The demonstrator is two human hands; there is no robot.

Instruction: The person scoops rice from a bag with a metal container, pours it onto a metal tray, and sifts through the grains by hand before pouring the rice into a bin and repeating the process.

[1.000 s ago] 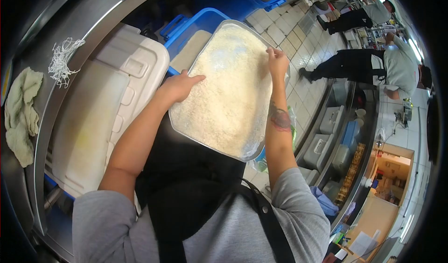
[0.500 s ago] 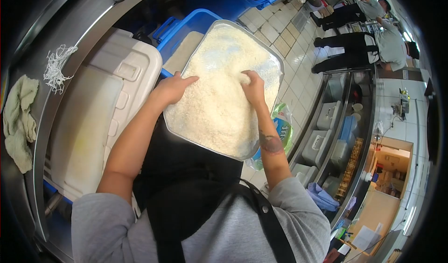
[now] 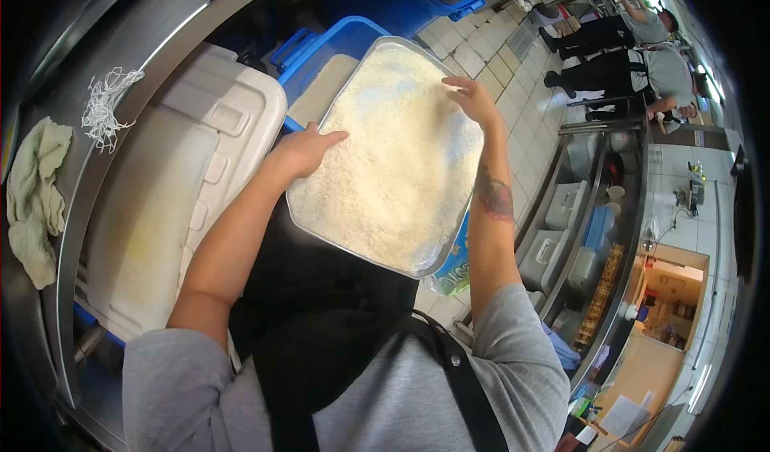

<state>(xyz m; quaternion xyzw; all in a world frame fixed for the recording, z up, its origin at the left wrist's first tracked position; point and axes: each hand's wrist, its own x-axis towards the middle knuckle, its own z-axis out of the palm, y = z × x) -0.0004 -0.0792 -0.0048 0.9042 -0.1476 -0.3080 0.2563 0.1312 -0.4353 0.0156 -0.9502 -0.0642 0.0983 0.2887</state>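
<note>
A metal tray (image 3: 353, 253) full of pale, loose crumbs (image 3: 381, 163) that look like breadcrumbs is in front of my body. My left hand (image 3: 305, 152) grips the tray's left rim, its thumb lying over the inside edge and its other fingers hidden below. Over the far right corner of the tray is my right hand (image 3: 475, 101), fingers stretched out and slightly apart, holding nothing. Whether its fingertips touch the crumbs I cannot tell.
A blue bin (image 3: 309, 67) sits behind the tray. To the left are a white lidded box (image 3: 241, 99) with a cutting board (image 3: 152, 211), and a steel counter with a cloth (image 3: 36, 203) and white strings (image 3: 110, 109). Co-workers (image 3: 613, 75) stand at the far right.
My right hand has risen out of the crumbs and moved to the tray's far right corner, its fingers opening. The crumbs look more evenly spread. My left hand keeps its hold.
</note>
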